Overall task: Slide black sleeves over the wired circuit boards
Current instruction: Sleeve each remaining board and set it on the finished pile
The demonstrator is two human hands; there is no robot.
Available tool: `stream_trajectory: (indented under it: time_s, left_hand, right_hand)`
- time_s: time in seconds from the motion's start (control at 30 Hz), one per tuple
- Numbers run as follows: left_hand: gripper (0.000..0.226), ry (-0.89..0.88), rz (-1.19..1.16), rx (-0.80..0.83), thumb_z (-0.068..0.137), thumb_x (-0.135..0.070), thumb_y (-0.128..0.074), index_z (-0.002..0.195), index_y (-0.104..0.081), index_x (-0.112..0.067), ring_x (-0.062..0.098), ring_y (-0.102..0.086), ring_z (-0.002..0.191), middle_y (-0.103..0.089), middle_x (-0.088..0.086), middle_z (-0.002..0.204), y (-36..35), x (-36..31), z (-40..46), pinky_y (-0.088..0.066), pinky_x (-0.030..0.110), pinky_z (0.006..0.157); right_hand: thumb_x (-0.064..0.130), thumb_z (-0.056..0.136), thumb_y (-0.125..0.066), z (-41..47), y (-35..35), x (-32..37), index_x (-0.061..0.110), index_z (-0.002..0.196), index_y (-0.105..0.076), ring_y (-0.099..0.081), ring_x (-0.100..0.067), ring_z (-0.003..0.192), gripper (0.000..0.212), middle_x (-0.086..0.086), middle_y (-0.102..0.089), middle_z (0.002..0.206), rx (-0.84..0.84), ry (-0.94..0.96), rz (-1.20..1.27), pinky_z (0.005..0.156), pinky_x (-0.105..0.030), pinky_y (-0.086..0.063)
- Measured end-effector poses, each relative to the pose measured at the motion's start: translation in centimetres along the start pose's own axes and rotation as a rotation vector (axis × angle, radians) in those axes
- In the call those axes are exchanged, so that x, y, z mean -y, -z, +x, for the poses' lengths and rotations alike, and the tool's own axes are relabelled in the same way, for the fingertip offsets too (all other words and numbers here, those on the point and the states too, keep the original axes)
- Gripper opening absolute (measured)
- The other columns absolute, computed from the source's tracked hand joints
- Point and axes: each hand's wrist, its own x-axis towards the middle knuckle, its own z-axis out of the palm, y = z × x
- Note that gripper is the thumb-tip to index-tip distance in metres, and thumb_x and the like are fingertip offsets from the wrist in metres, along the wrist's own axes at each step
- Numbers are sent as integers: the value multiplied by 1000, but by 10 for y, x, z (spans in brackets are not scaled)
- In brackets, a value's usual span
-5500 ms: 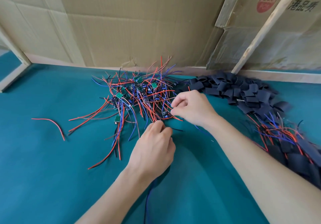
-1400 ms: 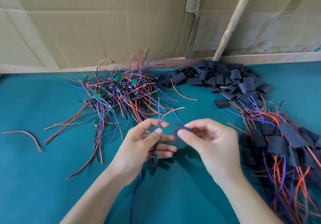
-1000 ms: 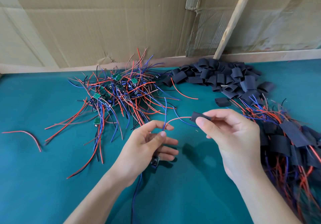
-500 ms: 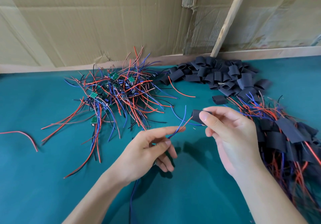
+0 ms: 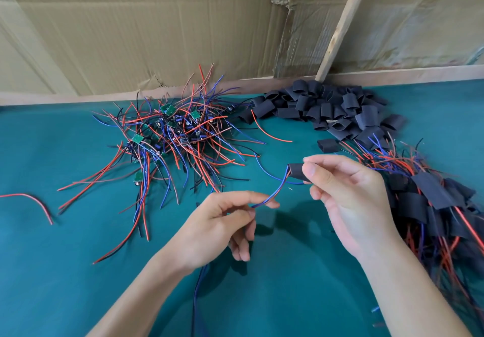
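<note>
My right hand [image 5: 348,195] pinches a short black tubular sleeve [image 5: 297,171] above the teal mat [image 5: 78,271]; my left hand [image 5: 220,226] pinches the red and blue wires [image 5: 275,192] entering it; the board itself is hidden.

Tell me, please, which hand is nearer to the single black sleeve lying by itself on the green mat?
Right. The right hand hovers just in front of the lone sleeve, pinching another sleeve; the left hand sits farther away, nearer the person and to the left, pinching the wires.
</note>
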Motion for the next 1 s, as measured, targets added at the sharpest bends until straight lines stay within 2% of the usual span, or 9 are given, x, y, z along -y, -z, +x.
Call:
stream_trajectory:
  time_s: [0.17,0.23,0.3,0.43,0.5,0.57,0.73,0.87,1.0]
  left_hand:
    - [41,-17,67,-13,90,-14,-42,103,-77,-29,20,-54,40,-48,0,61,1,-2,-1,-45,25,48]
    - [40,-11,77,-24,88,-15,-43,100,-78,-29,20,-49,38,-45,-1,60,1,-3,-1,-42,25,47]
    - [38,-3,87,-29,87,-16,-43,99,-78,-27,20,-46,37,-42,0,61,1,-4,-1,-40,24,47]
    - [37,13,74,-26,86,-17,-44,98,-78,-25,20,-41,34,-37,9,62,1,-5,-1,-37,21,42]
    - [36,16,65,-26,87,-18,-44,98,-78,-23,20,-41,33,-38,10,60,1,-5,-1,-36,20,42]
    - [34,14,45,-27,88,-19,-45,98,-77,-22,19,-42,33,-42,6,59,1,-4,-1,-36,20,43]
    - [24,-5,-61,-33,92,-21,-50,106,-68,-27,18,-45,36,-57,7,63,-3,-2,-1,-38,22,44]
    - [30,-37,-122,-12,94,-17,-50,121,-61,-26,19,-48,38,-61,12,70,-6,1,-2,-40,22,45]
    - [31,-49,-165,-30,95,-18,-50,123,-60,-27,19,-52,40,-63,12,72,-4,1,-1,-40,23,44]
  right_hand:
    - [36,59,-92,3,7,1,12,89,-83,-48,-27,72,40,-7,-73,83,66,2,-33,59,-20,-44]
    - [48,52,-97,3,9,2,11,91,-83,-48,-23,70,56,-8,-72,85,79,9,-44,60,-20,-44]
    - [52,49,-98,4,10,3,11,91,-82,-48,-19,66,61,-8,-72,84,84,17,-53,60,-21,-44]
    - [34,56,-96,2,9,5,13,92,-82,-48,-16,60,43,-4,-69,78,138,3,-88,58,-20,-42]
    - [21,57,-96,1,7,5,17,97,-81,-50,-14,59,43,-5,-71,78,142,-20,-93,56,-20,-42]
    - [20,64,-88,-2,2,3,21,103,-79,-52,-12,58,40,-7,-72,80,138,-39,-75,55,-20,-43]
    - [15,63,-90,-10,-19,-12,22,128,-63,-55,-14,59,71,-6,-69,80,81,-107,53,48,-22,-39]
    - [21,58,-93,-18,-32,-21,26,137,-56,-59,-13,64,87,-9,-73,87,117,-184,143,51,-22,-42]
    - [12,68,-86,-18,-34,-21,15,127,-63,-61,-14,66,63,-15,-76,96,149,-256,135,52,-20,-43]
